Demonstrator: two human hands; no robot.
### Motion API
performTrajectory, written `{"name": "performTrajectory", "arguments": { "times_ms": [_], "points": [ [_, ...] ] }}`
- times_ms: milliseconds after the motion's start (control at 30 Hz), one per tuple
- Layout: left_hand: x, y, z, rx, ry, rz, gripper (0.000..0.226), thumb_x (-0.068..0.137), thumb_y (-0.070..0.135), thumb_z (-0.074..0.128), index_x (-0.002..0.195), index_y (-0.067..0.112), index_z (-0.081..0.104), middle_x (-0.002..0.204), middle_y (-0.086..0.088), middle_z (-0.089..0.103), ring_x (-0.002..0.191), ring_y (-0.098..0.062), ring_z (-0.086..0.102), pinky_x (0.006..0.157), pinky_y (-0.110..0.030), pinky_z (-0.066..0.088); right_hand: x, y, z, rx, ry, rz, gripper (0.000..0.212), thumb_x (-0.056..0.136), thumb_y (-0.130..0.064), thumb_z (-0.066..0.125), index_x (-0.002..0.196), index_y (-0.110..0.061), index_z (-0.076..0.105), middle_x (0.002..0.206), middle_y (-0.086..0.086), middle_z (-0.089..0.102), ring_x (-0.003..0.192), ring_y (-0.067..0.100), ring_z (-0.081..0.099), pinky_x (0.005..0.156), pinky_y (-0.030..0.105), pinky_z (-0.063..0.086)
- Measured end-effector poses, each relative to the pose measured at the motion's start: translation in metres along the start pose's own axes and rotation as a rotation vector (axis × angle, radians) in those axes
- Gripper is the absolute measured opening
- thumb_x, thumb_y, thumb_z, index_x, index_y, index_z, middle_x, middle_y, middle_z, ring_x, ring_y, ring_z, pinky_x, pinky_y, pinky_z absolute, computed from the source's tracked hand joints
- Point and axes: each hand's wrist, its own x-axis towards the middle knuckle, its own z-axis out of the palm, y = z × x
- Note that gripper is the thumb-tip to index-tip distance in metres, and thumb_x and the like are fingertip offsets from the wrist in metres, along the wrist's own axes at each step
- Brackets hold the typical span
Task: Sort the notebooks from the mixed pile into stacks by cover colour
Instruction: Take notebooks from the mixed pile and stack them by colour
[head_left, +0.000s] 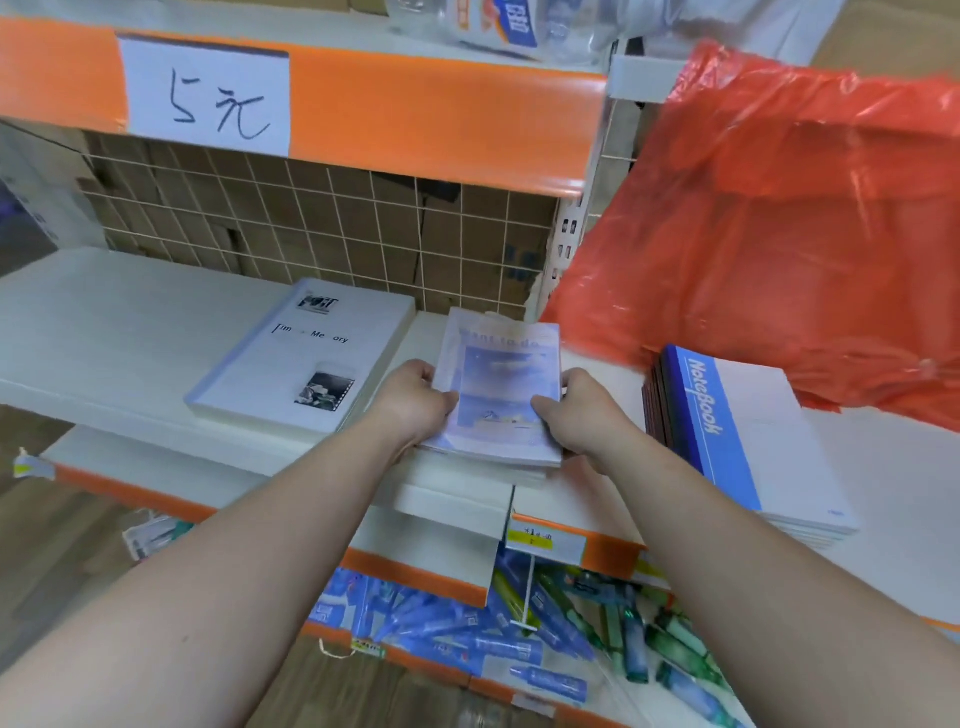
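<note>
A pale blue notebook with a sky picture (501, 374) lies on top of a small stack at the middle of the white shelf (104, 312). My left hand (415, 402) grips its left edge, and my right hand (576, 410) grips its right edge with the thumb on the cover. To the left lies a white notebook with black-and-white photos (291, 364), flat on a stack. On the right sits a stack topped by a white notebook with a blue "NoteBook" band (748, 441), with dark-spined books beside it.
A red plastic bag (769, 234) bulges over the shelf at the right, close behind the right stack. An orange shelf edge with a handwritten price sign (208, 93) hangs overhead. A wire grid backs the shelf. Blue and green packets (519, 623) fill the lower shelf.
</note>
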Motion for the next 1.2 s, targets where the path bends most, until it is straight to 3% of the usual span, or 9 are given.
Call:
{"name": "performTrajectory", "arguments": {
  "times_ms": [100, 200, 433, 833, 1200],
  "points": [
    [0.013, -0.003, -0.005, 0.071, -0.027, 0.030, 0.019, 0.091, 0.017, 0.063, 0.106, 0.006, 0.057, 0.099, -0.021, 0.067, 0.076, -0.028, 0.057, 0.066, -0.033, 0.045, 0.004, -0.001, 0.012, -0.067, 0.055, 0.020, 0.035, 0.093, -0.032, 0.057, 0.115, -0.007, 0.047, 0.112, 0.016, 0.060, 0.102, 0.035, 0.059, 0.085, 0.043, 0.051],
    [0.019, -0.004, -0.007, 0.162, -0.052, 0.081, 0.013, 0.092, 0.019, 0.062, 0.102, 0.015, 0.055, 0.100, -0.010, 0.065, 0.088, -0.031, 0.061, 0.072, -0.032, 0.046, 0.007, 0.000, 0.018, -0.143, 0.102, 0.027, 0.038, 0.095, -0.033, 0.057, 0.120, -0.006, 0.048, 0.119, 0.015, 0.058, 0.108, 0.033, 0.055, 0.087, 0.039, 0.047],
    [0.030, -0.013, 0.003, 0.285, -0.110, 0.146, 0.025, 0.094, 0.021, 0.061, 0.117, 0.011, 0.058, 0.118, -0.010, 0.064, 0.104, -0.032, 0.060, 0.075, -0.029, 0.040, 0.010, 0.014, 0.025, -0.253, 0.152, 0.039, 0.040, 0.095, -0.034, 0.057, 0.120, -0.004, 0.049, 0.121, 0.018, 0.056, 0.108, 0.036, 0.055, 0.078, 0.034, 0.041],
    [0.038, -0.025, 0.005, 0.311, -0.103, 0.187, 0.025, 0.096, 0.022, 0.058, 0.119, 0.013, 0.059, 0.114, -0.011, 0.065, 0.092, -0.028, 0.058, 0.073, -0.028, 0.040, 0.012, 0.021, 0.034, -0.263, 0.163, 0.045, 0.041, 0.096, -0.037, 0.056, 0.117, -0.003, 0.052, 0.118, 0.019, 0.054, 0.100, 0.037, 0.057, 0.079, 0.036, 0.045],
    [0.043, -0.032, 0.006, 0.298, -0.098, 0.175, 0.032, 0.095, 0.021, 0.060, 0.125, 0.010, 0.059, 0.113, -0.015, 0.066, 0.100, -0.034, 0.062, 0.075, -0.028, 0.043, 0.011, 0.020, 0.036, -0.284, 0.149, 0.055, 0.038, 0.097, -0.038, 0.053, 0.111, -0.003, 0.052, 0.116, 0.017, 0.051, 0.091, 0.035, 0.055, 0.072, 0.033, 0.041]
  ]
}}
